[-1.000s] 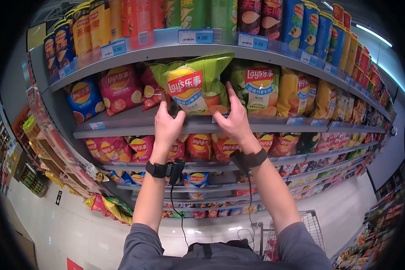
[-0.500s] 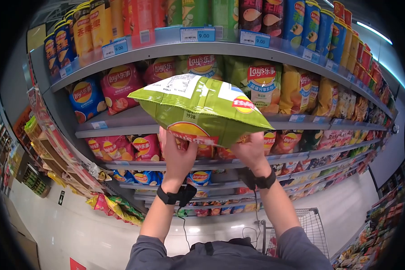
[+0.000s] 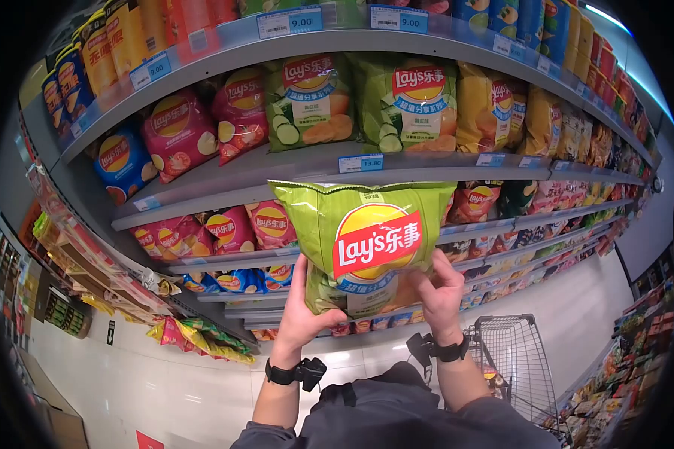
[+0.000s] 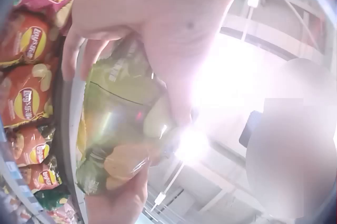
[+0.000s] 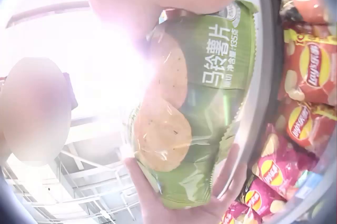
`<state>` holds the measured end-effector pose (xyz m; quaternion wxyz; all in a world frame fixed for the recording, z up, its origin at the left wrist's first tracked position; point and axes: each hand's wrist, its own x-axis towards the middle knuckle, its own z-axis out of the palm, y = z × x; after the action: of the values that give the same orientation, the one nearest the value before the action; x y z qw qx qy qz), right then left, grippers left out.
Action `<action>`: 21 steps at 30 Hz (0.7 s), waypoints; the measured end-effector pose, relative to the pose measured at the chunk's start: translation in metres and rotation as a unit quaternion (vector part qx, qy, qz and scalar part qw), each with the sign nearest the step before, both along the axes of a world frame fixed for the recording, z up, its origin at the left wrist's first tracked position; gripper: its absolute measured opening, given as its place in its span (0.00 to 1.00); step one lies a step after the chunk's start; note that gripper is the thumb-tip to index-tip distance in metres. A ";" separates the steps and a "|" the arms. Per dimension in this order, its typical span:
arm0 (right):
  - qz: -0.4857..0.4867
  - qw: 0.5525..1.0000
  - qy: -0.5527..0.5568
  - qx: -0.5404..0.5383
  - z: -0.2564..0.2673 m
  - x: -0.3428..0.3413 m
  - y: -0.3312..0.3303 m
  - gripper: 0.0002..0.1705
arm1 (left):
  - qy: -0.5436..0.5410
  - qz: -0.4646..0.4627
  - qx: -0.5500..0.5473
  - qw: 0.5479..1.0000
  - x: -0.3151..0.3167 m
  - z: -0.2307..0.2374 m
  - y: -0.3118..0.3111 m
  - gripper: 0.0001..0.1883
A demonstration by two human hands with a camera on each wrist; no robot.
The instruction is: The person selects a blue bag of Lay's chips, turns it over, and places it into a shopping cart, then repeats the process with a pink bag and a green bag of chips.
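Note:
A green Lay's potato chip bag point(image 3: 374, 251) is held between both hands, in front of the shelves, its printed front turned toward the head camera. My left hand point(image 3: 307, 310) grips its lower left side, thumb across the front at the bottom corner and fingers behind. On the lower right side, my right hand point(image 3: 443, 295) holds the bag with bent fingers. Pictured chips show on the bag point(image 5: 205, 119) in the right wrist view. The left wrist view has the bag point(image 4: 121, 103) spanning the gap between the two hands.
Two similar green chip bags point(image 3: 311, 105) stand on the shelf behind, beside pink, blue and yellow ones. A price tag point(image 3: 361, 163) hangs on that shelf's edge. Chip canisters point(image 3: 116, 45) line the shelf above. A wire shopping cart point(image 3: 513, 352) is at lower right.
Both hands have brought the chip bag down and back from the shelf toward the body. It tipped over midway, showing its back and top seam, and now its front faces the head camera.

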<state>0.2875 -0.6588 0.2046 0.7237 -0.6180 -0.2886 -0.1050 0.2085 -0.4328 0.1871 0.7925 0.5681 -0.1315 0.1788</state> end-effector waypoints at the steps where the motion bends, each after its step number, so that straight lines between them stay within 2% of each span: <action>1: 0.000 1.000 0.000 0.002 -0.010 0.001 -0.001 0.17 | 0.041 -0.015 -0.007 0.999 -0.002 -0.011 0.001 0.62; 2: 0.045 0.997 0.051 0.038 -0.019 0.001 -0.002 0.22 | 0.059 -0.006 0.009 0.998 -0.001 -0.029 0.007 0.57; 3: 0.090 0.988 0.101 0.075 -0.023 0.001 -0.003 0.28 | 0.059 -0.007 0.011 0.998 -0.006 -0.031 0.005 0.57; 4: 0.126 0.980 0.146 0.049 -0.021 -0.002 -0.005 0.41 | 0.081 -0.012 -0.024 0.996 -0.009 -0.032 0.002 0.55; 5: 0.125 0.980 0.146 0.051 -0.023 -0.002 -0.006 0.41 | 0.103 -0.017 -0.059 0.993 -0.013 -0.034 -0.001 0.53; 7: 0.121 0.987 0.097 -0.031 -0.031 -0.002 -0.009 0.49 | 0.097 -0.007 -0.067 0.993 -0.017 -0.044 -0.005 0.50; 8: 0.128 0.977 0.110 -0.129 -0.037 -0.001 -0.014 0.54 | 0.116 -0.012 -0.075 0.990 -0.021 -0.044 -0.008 0.49; 9: 0.127 0.977 0.114 -0.129 -0.042 -0.002 -0.017 0.54 | 0.135 -0.017 -0.084 0.987 -0.024 -0.045 -0.010 0.48; 11: 0.257 0.937 0.181 -0.151 -0.041 -0.007 -0.019 0.54 | 0.152 -0.021 -0.090 0.984 -0.030 -0.049 -0.011 0.45; 14: 0.252 0.933 0.230 -0.118 -0.050 -0.010 -0.014 0.53 | 0.177 -0.037 -0.106 0.978 -0.036 -0.058 -0.010 0.43; 16: 0.242 0.930 0.253 -0.110 -0.054 -0.011 -0.014 0.54 | 0.218 -0.035 0.036 0.975 -0.039 -0.063 -0.002 0.43; 18: 0.186 0.946 0.163 -0.209 -0.057 -0.015 -0.017 0.56 | 0.202 -0.022 0.047 0.978 -0.041 -0.071 0.002 0.43; 21: 0.179 0.938 0.131 -0.265 -0.058 -0.022 -0.017 0.59 | 0.172 0.009 0.037 0.984 -0.042 -0.083 -0.001 0.42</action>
<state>0.2651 -0.6758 0.1462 0.5719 -0.7336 -0.3150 0.1884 0.1670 -0.4342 0.1044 0.7800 0.6206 0.0050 0.0803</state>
